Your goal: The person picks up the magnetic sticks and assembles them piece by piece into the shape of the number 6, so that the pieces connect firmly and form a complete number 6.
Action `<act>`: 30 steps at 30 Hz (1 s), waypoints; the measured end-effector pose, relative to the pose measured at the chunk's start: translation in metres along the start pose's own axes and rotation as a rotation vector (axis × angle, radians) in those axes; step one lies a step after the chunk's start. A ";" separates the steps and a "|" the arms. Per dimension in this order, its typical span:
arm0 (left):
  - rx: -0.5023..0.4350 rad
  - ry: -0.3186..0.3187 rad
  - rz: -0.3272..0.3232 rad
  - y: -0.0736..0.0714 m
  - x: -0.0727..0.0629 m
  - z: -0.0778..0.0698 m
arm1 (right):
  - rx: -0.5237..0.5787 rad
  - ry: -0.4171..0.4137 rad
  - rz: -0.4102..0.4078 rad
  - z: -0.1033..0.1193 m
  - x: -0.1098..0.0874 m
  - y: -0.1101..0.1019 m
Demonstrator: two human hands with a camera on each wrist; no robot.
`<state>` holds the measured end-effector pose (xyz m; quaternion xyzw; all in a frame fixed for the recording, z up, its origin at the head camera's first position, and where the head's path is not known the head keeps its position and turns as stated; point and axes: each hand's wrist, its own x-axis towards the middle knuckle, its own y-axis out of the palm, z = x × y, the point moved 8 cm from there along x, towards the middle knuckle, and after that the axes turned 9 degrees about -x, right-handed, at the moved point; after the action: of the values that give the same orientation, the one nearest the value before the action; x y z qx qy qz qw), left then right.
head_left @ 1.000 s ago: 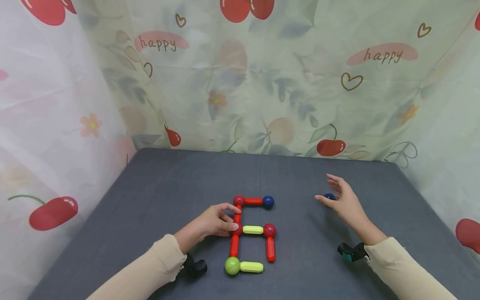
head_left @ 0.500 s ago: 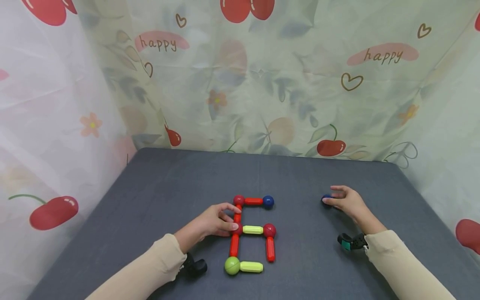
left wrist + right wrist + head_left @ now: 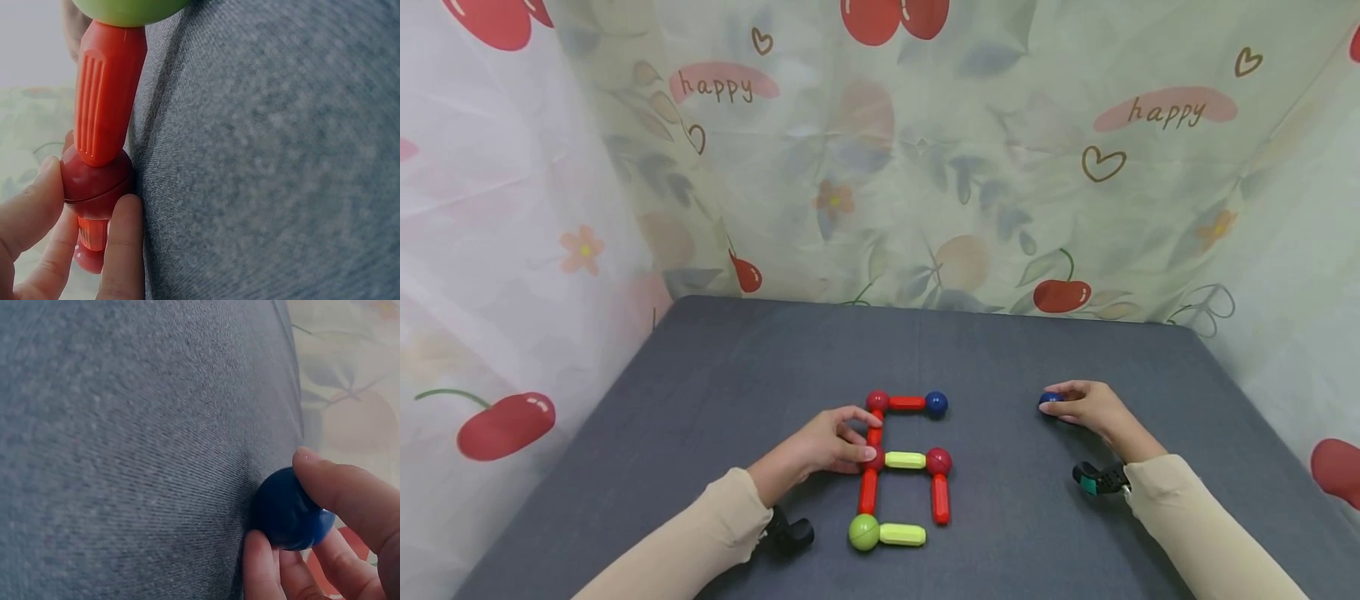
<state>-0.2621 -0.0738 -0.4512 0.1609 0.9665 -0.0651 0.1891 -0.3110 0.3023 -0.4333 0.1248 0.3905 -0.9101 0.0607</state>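
My left hand [image 3: 833, 442] grips the red ball [image 3: 99, 181] at the middle left joint of a flat figure made of balls and rods. Over on the right, my right hand [image 3: 1093, 411] pinches a loose blue ball [image 3: 289, 509] between thumb and fingers, close against the table cloth. Within the figure, a red rod [image 3: 867, 492] runs down to a green ball [image 3: 864, 532] with a yellow-green rod [image 3: 902, 534]. Another yellow-green rod [image 3: 906, 460] leads to a red ball [image 3: 939, 461] with a red rod [image 3: 941, 500] below. At the top, a red ball [image 3: 877, 402] and red rod [image 3: 907, 402] join a blue ball [image 3: 936, 404].
A dark grey cloth covers the table [image 3: 760, 350]. Patterned curtains [image 3: 917, 167] hang behind it and along both sides. Black straps with small devices sit on both wrists.
My right hand has lowered from above the loose blue ball, and its fingers have closed around it. The left hand and the figure have stayed put.
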 end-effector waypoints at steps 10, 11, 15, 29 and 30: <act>0.045 0.021 0.034 -0.001 -0.002 0.001 | 0.051 0.022 0.016 0.000 -0.002 0.001; 0.048 0.026 0.046 -0.001 -0.003 0.001 | 0.055 0.024 0.019 0.000 -0.002 0.001; 0.086 0.048 0.055 -0.004 -0.008 -0.003 | 0.076 0.045 0.017 -0.001 0.000 0.000; 0.237 0.187 0.134 0.015 -0.059 -0.024 | 0.061 0.056 0.000 -0.001 -0.001 0.000; 0.256 0.185 0.147 0.019 -0.062 -0.024 | 0.062 0.055 0.002 -0.001 -0.001 0.000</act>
<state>-0.2095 -0.0692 -0.4064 0.2591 0.9492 -0.1588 0.0815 -0.3101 0.3032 -0.4335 0.1521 0.3634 -0.9179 0.0469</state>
